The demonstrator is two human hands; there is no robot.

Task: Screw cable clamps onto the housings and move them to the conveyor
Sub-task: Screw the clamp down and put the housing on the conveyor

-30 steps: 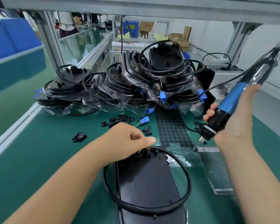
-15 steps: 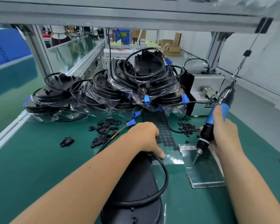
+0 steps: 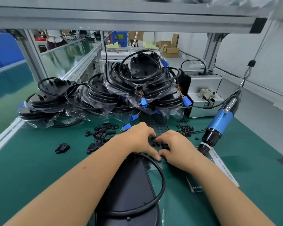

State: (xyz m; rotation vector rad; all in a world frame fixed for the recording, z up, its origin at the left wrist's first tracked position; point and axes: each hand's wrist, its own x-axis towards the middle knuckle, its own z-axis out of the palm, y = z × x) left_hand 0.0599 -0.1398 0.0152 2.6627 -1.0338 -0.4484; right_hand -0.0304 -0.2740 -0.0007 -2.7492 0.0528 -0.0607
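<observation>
Two hands meet at the far end of the black housing (image 3: 129,190) that lies in front of us on the green mat (image 3: 31,176). Our left hand (image 3: 141,138) and our right hand (image 3: 175,146) have their fingers curled down side by side, thumbs nearly touching, over the spot where the housing's black cable (image 3: 160,185) loops away. Small dark pieces show under the fingertips, but we cannot tell what either hand is gripping, or whether it grips at all.

Just left of our left hand lies a scatter of black cable clamps (image 3: 103,132), with one clamp (image 3: 62,148) apart, farther left. Beyond both hands sits a black studded pad (image 3: 157,121), and past that a heap of bagged housings (image 3: 121,88) with coiled cables and blue connectors (image 3: 144,102). Right of our right hand a little pile of black screws (image 3: 185,128) lies on the mat. Farther right the blue electric screwdriver (image 3: 219,123) hangs tilted, free of both hands, its tip hidden behind our right wrist. A grey metal box (image 3: 203,95) stands behind it.
</observation>
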